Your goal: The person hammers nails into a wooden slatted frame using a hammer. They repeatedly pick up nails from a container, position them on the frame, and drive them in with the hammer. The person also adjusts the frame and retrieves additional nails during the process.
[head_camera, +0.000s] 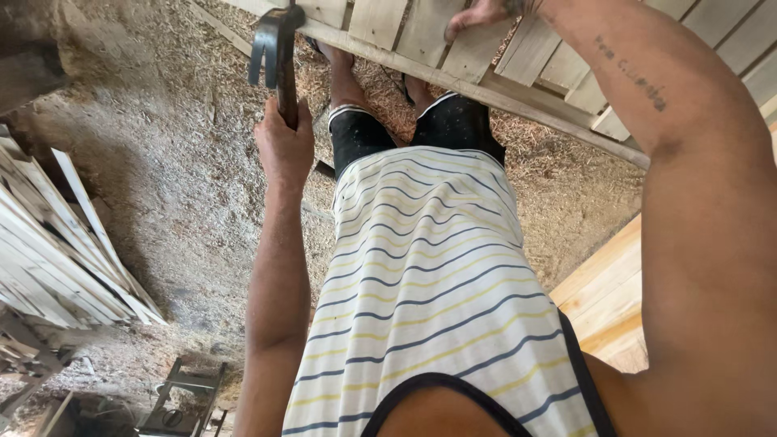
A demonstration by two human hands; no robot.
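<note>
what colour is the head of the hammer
Dark, blackish metal hammer head, on the handle gripped by the left hand; shows best in the head view.
</note>
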